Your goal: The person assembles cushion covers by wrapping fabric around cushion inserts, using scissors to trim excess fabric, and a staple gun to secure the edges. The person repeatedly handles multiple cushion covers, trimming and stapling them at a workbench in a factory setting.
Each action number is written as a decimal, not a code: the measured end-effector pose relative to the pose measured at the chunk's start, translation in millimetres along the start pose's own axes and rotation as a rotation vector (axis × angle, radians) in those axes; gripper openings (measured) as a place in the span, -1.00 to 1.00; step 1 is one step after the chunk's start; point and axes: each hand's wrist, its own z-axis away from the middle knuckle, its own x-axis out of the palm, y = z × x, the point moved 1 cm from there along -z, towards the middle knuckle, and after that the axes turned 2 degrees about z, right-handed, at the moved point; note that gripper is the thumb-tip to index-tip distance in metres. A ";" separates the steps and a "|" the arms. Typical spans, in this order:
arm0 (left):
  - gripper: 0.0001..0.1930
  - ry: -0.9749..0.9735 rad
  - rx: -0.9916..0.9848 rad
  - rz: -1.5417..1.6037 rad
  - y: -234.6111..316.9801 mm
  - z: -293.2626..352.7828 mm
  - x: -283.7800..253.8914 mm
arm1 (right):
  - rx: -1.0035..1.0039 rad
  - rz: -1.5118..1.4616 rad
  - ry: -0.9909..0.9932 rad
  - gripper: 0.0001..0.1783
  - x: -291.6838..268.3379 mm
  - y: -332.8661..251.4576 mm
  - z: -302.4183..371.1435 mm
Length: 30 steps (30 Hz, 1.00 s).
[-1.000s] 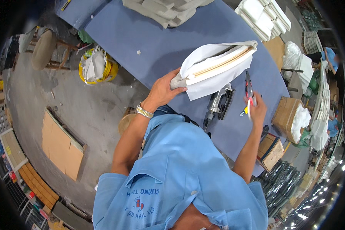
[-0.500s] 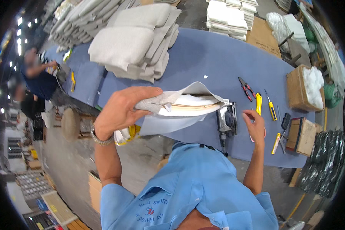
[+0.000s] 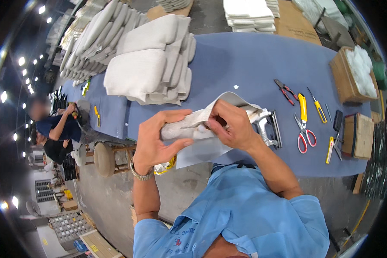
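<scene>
My left hand [image 3: 157, 133] grips the left end of a light grey fabric-covered cushion [image 3: 180, 130], thumb below and fingers above. My right hand [image 3: 237, 127] is at the raised fabric flap, its thumb and fingers pinched at the cushion's open edge. White padding [image 3: 201, 128] shows at those fingertips; the finger ends are partly hidden by the flap. A pale thin sheet [image 3: 206, 151] hangs from the cushion's near side. Just right of the cushion, a metal staple gun [image 3: 268, 129] lies on the blue-grey table [image 3: 253, 56].
Right of the staple gun lie pliers [image 3: 285, 91], red-handled scissors [image 3: 304, 135], a yellow screwdriver [image 3: 320, 111] and yellow cutters. Boxes, one holding white stuffing [image 3: 360, 71], stand at the right edge. Stacked grey cushions [image 3: 135, 71] fill the back left. Two people work at far left.
My right hand has come left from beside the tools to the cushion's open edge, uncovering the scissors. My left hand keeps hold of the cushion. The whole view has shifted slightly.
</scene>
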 end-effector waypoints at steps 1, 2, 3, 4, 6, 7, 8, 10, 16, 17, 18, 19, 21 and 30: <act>-0.59 0.031 0.049 0.035 -0.7 -1.1 7.3 | 0.006 -0.025 -0.032 -0.85 -2.9 1.0 3.7; -0.62 0.080 0.024 0.043 -2.7 2.1 9.3 | 0.013 -0.049 -0.060 -0.85 -2.3 1.5 4.5; -0.63 0.124 0.002 0.063 -7.9 8.6 10.7 | 0.027 -0.062 -0.085 -0.86 -2.6 2.5 7.4; -0.62 0.165 -0.019 0.087 -12.0 13.5 13.1 | -0.031 -0.051 -0.048 -0.82 1.4 -5.9 7.8; -0.49 0.214 0.004 0.025 -12.3 15.6 14.8 | -0.092 0.073 -0.063 -0.75 14.9 -9.6 16.2; -0.47 0.235 0.006 0.036 -13.4 16.3 16.0 | -0.118 0.078 -0.015 -0.78 21.8 -14.6 15.6; -0.44 0.257 0.004 0.046 -14.5 17.0 18.0 | -0.104 0.051 0.011 -0.79 23.1 -14.4 16.6; -0.41 0.323 -0.017 0.045 -17.0 23.3 16.0 | -0.096 -0.034 0.048 -0.81 26.8 -11.2 19.4; -0.32 0.715 -0.201 0.233 -81.2 97.9 11.6 | 0.243 0.193 0.024 -0.87 -34.7 61.4 94.4; -0.30 0.820 -0.281 0.226 -88.5 117.1 13.2 | 0.422 0.292 0.019 -0.82 -55.9 69.4 111.1; -0.30 0.867 -0.307 0.328 -96.5 134.5 14.8 | 0.570 0.325 0.112 -0.80 -74.5 79.8 130.2; -0.30 0.905 -0.326 0.433 -105.8 150.2 12.4 | 0.690 0.242 0.273 -0.79 -90.9 122.6 172.3; -0.30 1.071 -0.434 0.523 -121.6 193.8 16.3 | 0.872 0.576 0.244 -0.81 -129.5 141.0 200.9; -0.21 1.237 -0.732 0.369 -94.2 151.9 29.9 | 0.589 0.176 -0.026 -0.72 -62.2 103.9 90.1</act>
